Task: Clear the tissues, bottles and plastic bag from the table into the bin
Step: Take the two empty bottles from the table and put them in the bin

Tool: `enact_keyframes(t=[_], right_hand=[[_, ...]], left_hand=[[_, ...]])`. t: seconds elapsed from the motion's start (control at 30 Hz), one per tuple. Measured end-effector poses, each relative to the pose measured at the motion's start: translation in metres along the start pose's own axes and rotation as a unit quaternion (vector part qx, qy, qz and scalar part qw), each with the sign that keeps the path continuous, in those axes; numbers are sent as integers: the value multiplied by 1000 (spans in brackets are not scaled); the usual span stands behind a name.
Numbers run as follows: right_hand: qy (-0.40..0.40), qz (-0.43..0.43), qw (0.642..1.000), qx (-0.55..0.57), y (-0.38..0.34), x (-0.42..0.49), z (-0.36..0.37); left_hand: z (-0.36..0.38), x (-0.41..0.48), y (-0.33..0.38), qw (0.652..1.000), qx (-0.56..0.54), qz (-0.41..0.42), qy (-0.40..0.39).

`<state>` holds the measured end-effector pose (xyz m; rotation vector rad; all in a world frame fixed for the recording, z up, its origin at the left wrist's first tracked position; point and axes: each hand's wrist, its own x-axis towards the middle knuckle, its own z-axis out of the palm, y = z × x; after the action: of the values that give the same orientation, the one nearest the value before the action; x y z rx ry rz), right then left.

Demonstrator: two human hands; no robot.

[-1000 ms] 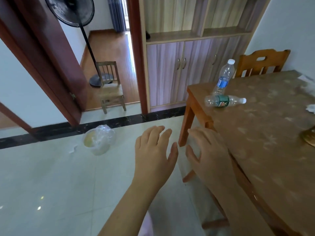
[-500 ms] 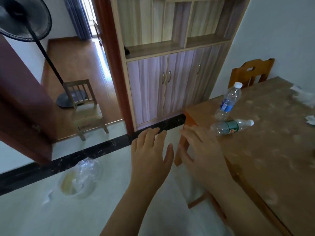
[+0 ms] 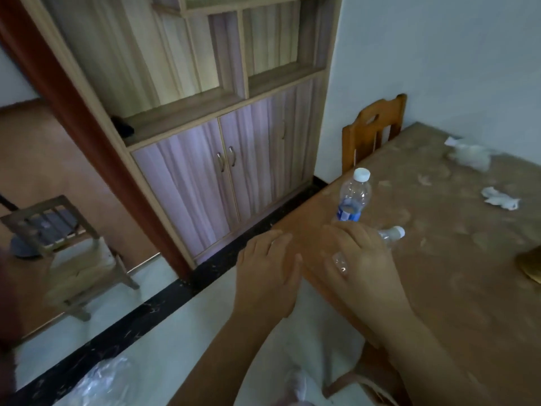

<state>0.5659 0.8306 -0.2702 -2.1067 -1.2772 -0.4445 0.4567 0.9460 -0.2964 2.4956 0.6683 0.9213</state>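
Fingers [image 3: 345, 238] of the right hand [image 3: 363, 259] curl over the lying bottle [image 3: 390, 234] on the surface [image 3: 439, 273]; through the blur, a closed grip cannot be told. Beside it the left hand [image 3: 268, 276] hovers spread, holding nothing. Just behind stands an upright bottle [image 3: 352, 197]; tissues [image 3: 499, 197] and a plastic bag [image 3: 468, 153] lie farther off.

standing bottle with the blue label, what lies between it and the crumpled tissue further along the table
In the head view, only bare table top: nothing lies between the standing bottle and the crumpled tissue. The plastic bag lies farther back, off that line.
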Motion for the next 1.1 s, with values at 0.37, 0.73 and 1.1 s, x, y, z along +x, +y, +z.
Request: enact_keyframes(t=[0.37,0.73,1.1], right_hand=[[2,102,993,-61,113,27,25],[-130,179,973,-66,187,-1,55],[-234,168,956,-56,216,-17,87]], left_hand=[[101,86,-3,984,-128,-63,-110],[179,104,-13,933,-222,-185,-213],[213,114,-11,909,-300,-212,-197]])
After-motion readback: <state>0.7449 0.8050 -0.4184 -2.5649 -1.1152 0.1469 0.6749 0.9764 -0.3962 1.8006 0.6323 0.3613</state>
